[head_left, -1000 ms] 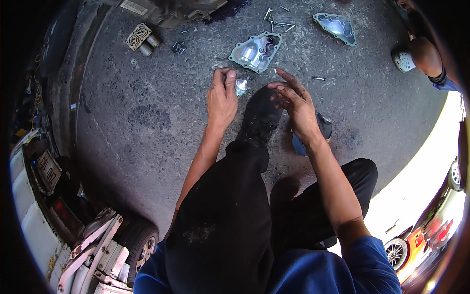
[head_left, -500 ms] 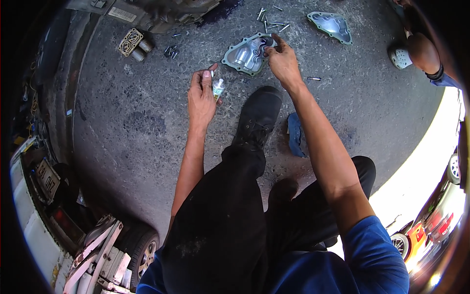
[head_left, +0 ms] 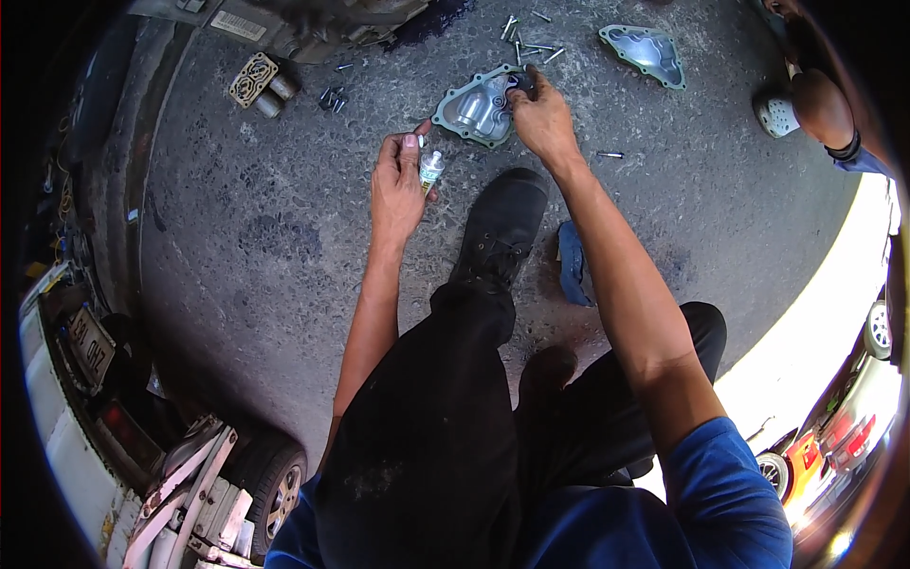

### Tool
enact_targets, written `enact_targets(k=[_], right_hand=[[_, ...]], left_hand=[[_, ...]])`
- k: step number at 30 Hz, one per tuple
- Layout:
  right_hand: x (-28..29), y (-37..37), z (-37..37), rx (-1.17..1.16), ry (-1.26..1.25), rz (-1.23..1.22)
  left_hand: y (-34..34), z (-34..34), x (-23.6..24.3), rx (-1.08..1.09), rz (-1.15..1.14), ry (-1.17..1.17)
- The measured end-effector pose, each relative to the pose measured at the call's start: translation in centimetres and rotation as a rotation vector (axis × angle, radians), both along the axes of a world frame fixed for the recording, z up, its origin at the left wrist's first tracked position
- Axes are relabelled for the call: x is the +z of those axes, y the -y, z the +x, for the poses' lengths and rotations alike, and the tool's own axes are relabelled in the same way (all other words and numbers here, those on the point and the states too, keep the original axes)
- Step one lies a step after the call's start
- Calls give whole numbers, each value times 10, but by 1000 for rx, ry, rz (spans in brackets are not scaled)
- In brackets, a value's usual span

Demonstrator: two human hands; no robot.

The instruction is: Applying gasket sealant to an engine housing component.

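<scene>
My right hand (head_left: 544, 123) is closed on the right rim of a silver metal cover (head_left: 464, 112) with bolt holes along its edge. The cover lies hollow side up on the ground, and my hand hides part of that rim. Just left of it, my left hand (head_left: 396, 194) wraps round a small tube (head_left: 431, 169) with a pale nozzle pointing away from me. A small white piece (head_left: 421, 140), seemingly a cap, shows at the thumb and forefinger of the same hand. The left forefinger reaches close to the cover's left edge; whether they touch, I cannot tell.
Loose bolts (head_left: 538, 47) lie beyond the cover, with a second metal cover (head_left: 646, 55) to their right. A gold-faced metal part (head_left: 254, 82) sits at the left. A blue cloth (head_left: 573, 266) lies by my black shoe (head_left: 502, 213). Another person's clog (head_left: 777, 114) stands at far right.
My left hand, with the tube, has moved slightly right, nearer the metal cover. My right hand keeps its hold on the rim.
</scene>
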State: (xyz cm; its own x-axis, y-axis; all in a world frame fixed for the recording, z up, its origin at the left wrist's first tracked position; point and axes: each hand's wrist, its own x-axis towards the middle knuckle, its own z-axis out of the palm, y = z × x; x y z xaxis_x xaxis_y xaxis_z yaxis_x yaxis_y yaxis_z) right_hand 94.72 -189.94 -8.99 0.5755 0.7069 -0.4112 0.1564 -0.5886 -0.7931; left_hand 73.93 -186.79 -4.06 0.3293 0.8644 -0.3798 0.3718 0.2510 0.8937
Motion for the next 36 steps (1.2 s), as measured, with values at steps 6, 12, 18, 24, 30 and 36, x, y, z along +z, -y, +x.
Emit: enact_targets(k=[6,12,18,24,30,36], right_hand=[[4,-3,-6,72,149,-73],[4,-5,-7,92,191,-101],[18,-4,-20,150,30,24],[8,-6,-8,44,79,-44],[12,-5,-22,168,123,9],[10,-11,-13,86,87,-73]], left_hand=[[1,-3,-2,14,38,-5],[1,0,-4,-14,-4,-22],[0,-4,-5,-14,9,-46],[1,-1,-3,-15,4,-29],[0,-6,-4,-8,1,-37],[0,-1,-4,-7,11,-20]])
